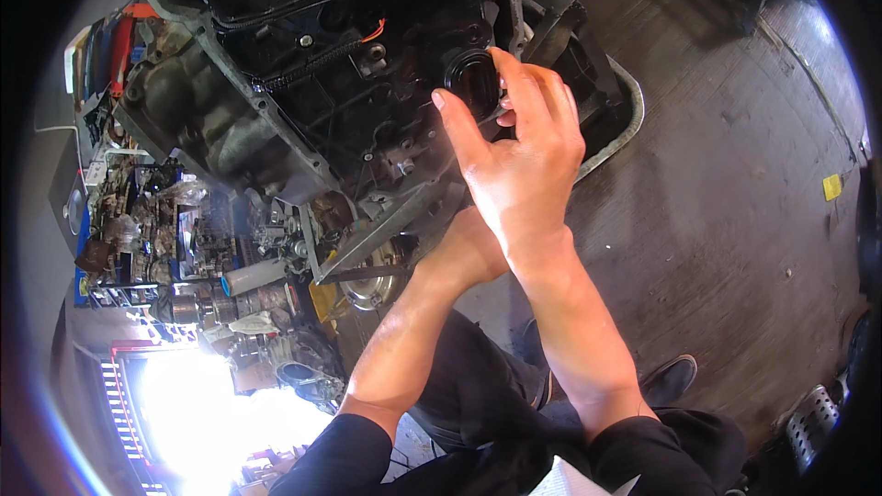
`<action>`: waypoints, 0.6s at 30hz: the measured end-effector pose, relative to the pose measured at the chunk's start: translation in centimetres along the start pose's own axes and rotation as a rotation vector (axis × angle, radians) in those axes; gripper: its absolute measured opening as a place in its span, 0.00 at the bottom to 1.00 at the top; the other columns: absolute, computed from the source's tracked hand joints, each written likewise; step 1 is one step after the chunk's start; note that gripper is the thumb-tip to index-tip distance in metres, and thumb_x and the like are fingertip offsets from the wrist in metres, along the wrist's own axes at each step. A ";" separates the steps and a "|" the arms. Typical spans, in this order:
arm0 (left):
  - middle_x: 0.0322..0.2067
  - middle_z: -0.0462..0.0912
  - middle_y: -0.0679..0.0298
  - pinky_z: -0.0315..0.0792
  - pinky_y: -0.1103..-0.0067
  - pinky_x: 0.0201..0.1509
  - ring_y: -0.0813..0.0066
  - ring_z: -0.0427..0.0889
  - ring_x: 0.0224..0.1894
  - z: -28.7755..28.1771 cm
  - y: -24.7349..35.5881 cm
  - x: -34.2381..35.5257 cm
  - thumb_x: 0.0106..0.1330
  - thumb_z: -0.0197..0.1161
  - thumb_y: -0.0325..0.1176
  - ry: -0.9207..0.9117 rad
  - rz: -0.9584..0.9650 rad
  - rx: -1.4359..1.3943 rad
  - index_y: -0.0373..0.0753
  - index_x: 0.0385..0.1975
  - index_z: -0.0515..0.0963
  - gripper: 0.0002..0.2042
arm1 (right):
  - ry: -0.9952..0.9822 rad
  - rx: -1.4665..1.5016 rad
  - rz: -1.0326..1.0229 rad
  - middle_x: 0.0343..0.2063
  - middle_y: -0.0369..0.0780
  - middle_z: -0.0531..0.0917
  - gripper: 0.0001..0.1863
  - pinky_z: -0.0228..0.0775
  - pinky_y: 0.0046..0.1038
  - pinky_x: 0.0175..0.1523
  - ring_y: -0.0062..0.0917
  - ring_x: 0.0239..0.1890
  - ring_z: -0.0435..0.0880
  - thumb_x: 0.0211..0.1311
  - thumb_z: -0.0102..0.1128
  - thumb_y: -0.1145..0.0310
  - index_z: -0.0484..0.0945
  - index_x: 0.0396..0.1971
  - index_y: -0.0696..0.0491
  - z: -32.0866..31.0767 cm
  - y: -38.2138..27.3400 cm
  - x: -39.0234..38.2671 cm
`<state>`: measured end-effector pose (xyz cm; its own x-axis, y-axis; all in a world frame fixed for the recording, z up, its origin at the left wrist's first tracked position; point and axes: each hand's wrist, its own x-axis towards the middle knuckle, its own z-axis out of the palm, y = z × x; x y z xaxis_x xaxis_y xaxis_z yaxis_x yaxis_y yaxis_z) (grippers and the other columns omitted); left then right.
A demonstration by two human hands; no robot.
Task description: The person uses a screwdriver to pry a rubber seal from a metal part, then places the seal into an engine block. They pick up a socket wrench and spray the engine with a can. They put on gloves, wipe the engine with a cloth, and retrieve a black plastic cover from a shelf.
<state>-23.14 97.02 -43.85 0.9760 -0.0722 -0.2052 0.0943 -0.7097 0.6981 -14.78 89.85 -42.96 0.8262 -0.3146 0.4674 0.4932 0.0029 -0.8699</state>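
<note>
A large gearbox casing stands in front of me, its inside facing me, lined with black parts, bolts and a dark wiring sleeve ending in orange wires. At its right side my right hand curves thumb and index finger round a black oval ring-shaped part. The index fingertip meets its upper right rim; the thumb tip is by its lower left. Whether the ring is loose or seated cannot be seen. My left hand reaches in beneath my right wrist, close to the casing's lower edge; its fingers are hidden.
A metal stand is beneath the casing, with a curved pale rim to its right. Shelves crowded with metal parts fill the left. A yellow scrap lies on the dark floor. A perforated metal piece is at lower right.
</note>
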 end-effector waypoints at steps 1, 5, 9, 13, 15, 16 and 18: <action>0.51 0.85 0.53 0.72 0.65 0.59 0.55 0.81 0.57 0.0 -0.1 0.1 0.64 0.65 0.44 -0.015 -0.029 0.003 0.44 0.55 0.79 0.21 | 0.007 -0.005 0.002 0.37 0.41 0.82 0.26 0.75 0.31 0.41 0.33 0.37 0.79 0.46 0.80 0.66 0.82 0.46 0.58 0.0 0.0 0.1; 0.54 0.83 0.53 0.72 0.65 0.59 0.55 0.81 0.57 0.3 -0.5 0.7 0.66 0.63 0.45 -0.021 -0.016 0.032 0.44 0.56 0.77 0.22 | 0.022 -0.011 -0.032 0.34 0.38 0.82 0.25 0.74 0.21 0.31 0.20 0.30 0.77 0.45 0.82 0.70 0.84 0.46 0.58 0.1 0.1 0.4; 0.55 0.82 0.54 0.74 0.60 0.56 0.53 0.83 0.54 2.2 -1.1 2.4 0.68 0.61 0.42 0.219 0.238 0.015 0.41 0.55 0.78 0.20 | -0.025 0.027 -0.002 0.35 0.39 0.81 0.26 0.73 0.23 0.31 0.23 0.29 0.76 0.45 0.82 0.71 0.83 0.47 0.59 0.4 -0.1 0.4; 0.52 0.82 0.56 0.75 0.61 0.54 0.56 0.83 0.52 4.7 -2.1 4.6 0.67 0.61 0.41 0.248 0.155 0.240 0.41 0.56 0.77 0.20 | -0.063 0.011 0.001 0.36 0.39 0.81 0.28 0.73 0.22 0.33 0.20 0.27 0.77 0.46 0.83 0.71 0.82 0.49 0.60 0.7 -0.1 0.4; 0.51 0.82 0.57 0.75 0.62 0.54 0.58 0.83 0.51 6.0 -2.1 5.9 0.67 0.61 0.41 0.149 0.045 0.385 0.41 0.56 0.77 0.20 | -0.092 0.011 -0.007 0.36 0.39 0.81 0.28 0.74 0.21 0.34 0.19 0.27 0.78 0.46 0.83 0.72 0.82 0.49 0.62 0.8 0.0 0.7; 0.51 0.82 0.57 0.75 0.62 0.53 0.59 0.83 0.50 6.6 -2.0 6.4 0.67 0.61 0.41 0.116 0.011 0.428 0.42 0.56 0.77 0.20 | -0.117 0.003 -0.009 0.36 0.39 0.81 0.28 0.74 0.20 0.35 0.18 0.28 0.78 0.47 0.82 0.73 0.82 0.49 0.63 0.7 0.1 0.8; 0.50 0.82 0.59 0.75 0.63 0.53 0.60 0.83 0.49 7.6 -1.7 7.4 0.67 0.61 0.40 0.051 -0.037 0.495 0.42 0.57 0.77 0.20 | -0.159 0.037 0.030 0.36 0.40 0.81 0.27 0.75 0.19 0.37 0.17 0.29 0.79 0.48 0.82 0.75 0.81 0.49 0.64 0.4 0.1 0.8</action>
<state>-17.62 92.37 -51.82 0.9833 -0.0150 -0.1812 0.0368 -0.9595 0.2791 -13.93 90.01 -42.62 0.8721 -0.1600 0.4625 0.4746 0.0459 -0.8790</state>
